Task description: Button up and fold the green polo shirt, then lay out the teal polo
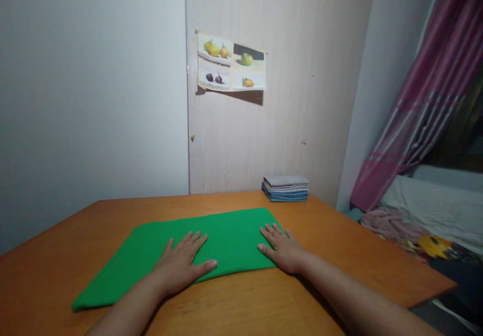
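In the head view, a green cloth (237,240) lies on the orange-brown wooden table (241,308), spread in a long, low shape that seems to be folded into layers, judging by its thick near edge. Its right end is fairly square, while its left end slants out to a pointed near corner.

The left hand (184,263) rests palm down on the near half of the green cloth, left of its middle, with fingers spread, thumb stretched along the near edge and wrist crossing that edge. The right hand (281,248) lies at the cloth's right end, fingers and thumb flat on the fabric and the heel of the hand past its border. Both hands are fully extended, pressing rather than grasping; neither has hold of anything.

Beyond the green cloth's far right corner, apart from it, sits a neat stack of folded checked and blue cloths (286,189). Behind the cloth, a sheet of fruit pictures (213,78) hangs on the wood-grain panel (302,114), and well off to its right is a pink-purple curtain (400,109).

The step in hand looks like smoothing the green cloth flat. Shifting or folding it further would call for lifting the palms and curling the fingertips under an edge, with the slanted left end the likeliest to need squaring.
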`<state>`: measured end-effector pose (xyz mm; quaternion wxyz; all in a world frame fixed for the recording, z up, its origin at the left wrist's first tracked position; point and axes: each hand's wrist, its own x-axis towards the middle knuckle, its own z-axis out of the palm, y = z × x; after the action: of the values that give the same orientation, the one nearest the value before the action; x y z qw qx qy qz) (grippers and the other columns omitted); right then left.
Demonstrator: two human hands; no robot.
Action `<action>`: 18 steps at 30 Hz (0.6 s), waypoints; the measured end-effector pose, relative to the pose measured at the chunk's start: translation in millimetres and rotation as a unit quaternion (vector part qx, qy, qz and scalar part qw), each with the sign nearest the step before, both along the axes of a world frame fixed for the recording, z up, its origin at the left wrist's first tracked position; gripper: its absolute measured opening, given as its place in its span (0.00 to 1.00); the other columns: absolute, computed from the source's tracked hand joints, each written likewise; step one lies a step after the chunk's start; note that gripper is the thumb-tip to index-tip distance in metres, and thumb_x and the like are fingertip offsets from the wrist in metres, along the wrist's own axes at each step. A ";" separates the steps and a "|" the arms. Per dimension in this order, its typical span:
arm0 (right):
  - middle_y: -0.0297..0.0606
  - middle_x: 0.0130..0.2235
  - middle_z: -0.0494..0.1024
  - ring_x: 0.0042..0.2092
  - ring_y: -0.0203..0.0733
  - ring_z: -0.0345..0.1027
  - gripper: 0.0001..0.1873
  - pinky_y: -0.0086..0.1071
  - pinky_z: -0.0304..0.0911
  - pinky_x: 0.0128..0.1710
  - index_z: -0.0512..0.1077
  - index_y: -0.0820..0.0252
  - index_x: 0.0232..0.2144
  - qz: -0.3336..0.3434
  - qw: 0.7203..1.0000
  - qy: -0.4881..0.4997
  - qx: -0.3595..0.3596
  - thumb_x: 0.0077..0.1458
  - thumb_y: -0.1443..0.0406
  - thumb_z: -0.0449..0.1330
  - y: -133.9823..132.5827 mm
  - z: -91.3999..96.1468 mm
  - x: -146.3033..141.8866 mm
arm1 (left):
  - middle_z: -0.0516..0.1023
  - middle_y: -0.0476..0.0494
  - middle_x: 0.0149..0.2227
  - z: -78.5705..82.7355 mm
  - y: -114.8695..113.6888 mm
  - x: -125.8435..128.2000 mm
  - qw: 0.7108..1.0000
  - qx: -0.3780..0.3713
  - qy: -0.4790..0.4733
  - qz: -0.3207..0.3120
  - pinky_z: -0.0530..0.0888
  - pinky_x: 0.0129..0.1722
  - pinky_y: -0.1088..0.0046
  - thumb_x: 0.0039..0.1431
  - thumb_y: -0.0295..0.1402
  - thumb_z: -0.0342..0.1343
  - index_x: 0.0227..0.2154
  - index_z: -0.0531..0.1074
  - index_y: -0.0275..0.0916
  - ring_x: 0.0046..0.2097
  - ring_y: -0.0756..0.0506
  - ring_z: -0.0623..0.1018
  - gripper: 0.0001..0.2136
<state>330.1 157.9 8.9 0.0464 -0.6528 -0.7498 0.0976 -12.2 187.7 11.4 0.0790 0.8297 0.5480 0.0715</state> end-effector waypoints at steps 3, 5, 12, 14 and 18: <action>0.38 0.74 0.38 0.74 0.52 0.28 0.48 0.60 0.29 0.69 0.43 0.54 0.73 -0.024 1.000 -0.014 -0.006 0.61 0.35 0.34 2.3 -2.3 10.4 | 0.50 0.45 0.72 -1.4 3.0 -5.4 1.000 0.004 -0.014 -0.002 0.44 0.69 0.39 0.56 0.69 0.41 0.69 0.56 0.50 0.73 0.34 0.48 0.43; 0.39 0.74 0.38 0.74 0.52 0.29 0.49 0.60 0.29 0.69 0.43 0.55 0.73 -0.038 0.999 -0.028 -0.005 0.61 0.35 0.34 6.7 -3.3 15.0 | 0.52 0.43 0.72 -1.0 6.0 -9.0 1.000 0.008 -0.023 0.005 0.45 0.69 0.41 0.58 0.68 0.39 0.69 0.58 0.47 0.73 0.35 0.50 0.43; 0.47 0.74 0.45 0.74 0.55 0.33 0.45 0.62 0.33 0.68 0.52 0.61 0.71 -0.076 0.993 -0.076 0.049 0.64 0.39 0.38 42.6 -1.5 -3.1 | 0.50 0.39 0.73 3.0 13.0 -19.8 0.997 0.008 -0.025 0.069 0.45 0.69 0.42 0.61 0.65 0.35 0.69 0.59 0.41 0.73 0.34 0.48 0.42; 0.45 0.74 0.44 0.74 0.54 0.32 0.44 0.60 0.34 0.69 0.52 0.59 0.71 -0.047 0.995 -0.067 0.064 0.64 0.39 0.38 51.7 -2.2 -16.4 | 0.49 0.39 0.73 5.1 10.8 -20.5 0.997 0.001 -0.029 0.064 0.44 0.69 0.41 0.61 0.66 0.35 0.69 0.59 0.42 0.74 0.34 0.47 0.42; 0.43 0.74 0.44 0.74 0.54 0.32 0.46 0.60 0.34 0.69 0.49 0.58 0.72 -0.026 0.998 -0.053 0.034 0.64 0.38 0.36 59.6 -9.0 -34.1 | 0.47 0.42 0.73 8.7 5.3 -20.8 0.997 -0.015 -0.038 0.068 0.42 0.67 0.36 0.59 0.66 0.36 0.69 0.58 0.46 0.74 0.33 0.46 0.42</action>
<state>295.9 217.5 -0.1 0.0312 -0.6746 -0.7366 0.0366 -33.0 193.0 20.2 0.1069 0.7859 0.6009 0.0998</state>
